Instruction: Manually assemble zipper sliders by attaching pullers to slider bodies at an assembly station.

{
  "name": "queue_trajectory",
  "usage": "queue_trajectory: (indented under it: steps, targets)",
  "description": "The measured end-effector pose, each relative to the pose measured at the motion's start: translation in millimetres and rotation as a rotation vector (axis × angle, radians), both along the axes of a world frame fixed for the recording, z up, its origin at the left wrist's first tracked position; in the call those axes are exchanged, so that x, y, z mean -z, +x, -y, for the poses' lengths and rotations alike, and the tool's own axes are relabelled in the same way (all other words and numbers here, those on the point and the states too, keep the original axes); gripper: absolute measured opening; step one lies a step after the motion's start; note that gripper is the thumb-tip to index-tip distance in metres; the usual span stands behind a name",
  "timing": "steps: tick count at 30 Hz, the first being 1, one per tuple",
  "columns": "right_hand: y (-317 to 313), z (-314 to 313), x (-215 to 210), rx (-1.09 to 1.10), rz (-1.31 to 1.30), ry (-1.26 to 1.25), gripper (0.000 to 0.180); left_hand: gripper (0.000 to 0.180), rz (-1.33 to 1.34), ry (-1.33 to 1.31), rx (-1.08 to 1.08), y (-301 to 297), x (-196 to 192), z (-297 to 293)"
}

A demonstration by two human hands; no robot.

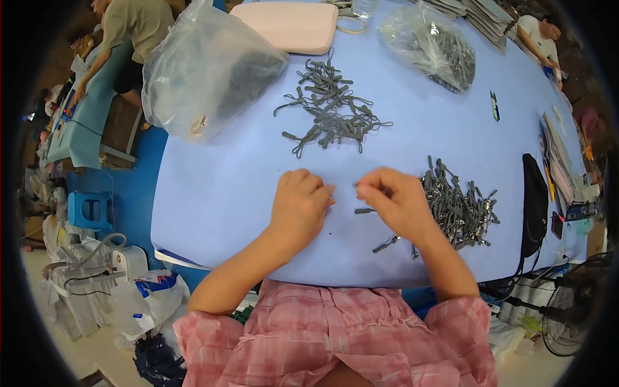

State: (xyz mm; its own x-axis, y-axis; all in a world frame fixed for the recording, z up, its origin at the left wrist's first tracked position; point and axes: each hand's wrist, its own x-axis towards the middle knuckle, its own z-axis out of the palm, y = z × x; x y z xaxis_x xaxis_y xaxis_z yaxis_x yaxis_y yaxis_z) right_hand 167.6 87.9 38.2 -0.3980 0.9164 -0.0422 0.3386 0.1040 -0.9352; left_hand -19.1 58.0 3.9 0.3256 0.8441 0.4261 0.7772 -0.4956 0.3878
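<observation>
My left hand point(300, 208) is over the blue table with its fingers curled inward and closed; whatever is in them, if anything, is hidden. Facing it across a small gap, my right hand point(394, 201) pinches thumb and forefinger around a tiny dark piece too small to name. A dark grey tab point(363, 211) pokes out below the right hand; I cannot tell whether it is held or lying there. Beside my right wrist spreads a pile of grey cord pulls with metal fittings point(459, 209). Beyond both hands lies a looser heap of looped grey cord pulls point(335, 109).
A large clear plastic bag point(206, 74) stands at the far left, near a pale pink case point(290, 24). Another bag of dark pieces point(432, 48) sits far right. Small snips point(494, 106) and a black pouch point(534, 203) lie at right. Two other people work nearby.
</observation>
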Motion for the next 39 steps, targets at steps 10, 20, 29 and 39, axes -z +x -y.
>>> queue_trajectory:
  steps: [10,20,29,39]
  targets:
    - [-16.9,60.7,38.5,0.279,-0.017,0.414,0.007,0.016,0.800,-0.600,-0.180,14.0,-5.1,26.4]
    - [-16.6,55.2,34.7,0.182,-0.049,0.510,0.010,0.019,1.271,-0.821,0.030,9.6,6.9,35.8]
    - [-5.8,53.3,26.7,0.055,-0.017,0.268,0.004,0.016,0.782,-0.515,0.114,4.7,3.6,37.9]
    - [2.7,50.5,38.6,0.025,-0.461,-0.405,0.016,0.015,0.929,-0.709,0.090,11.4,3.1,45.6]
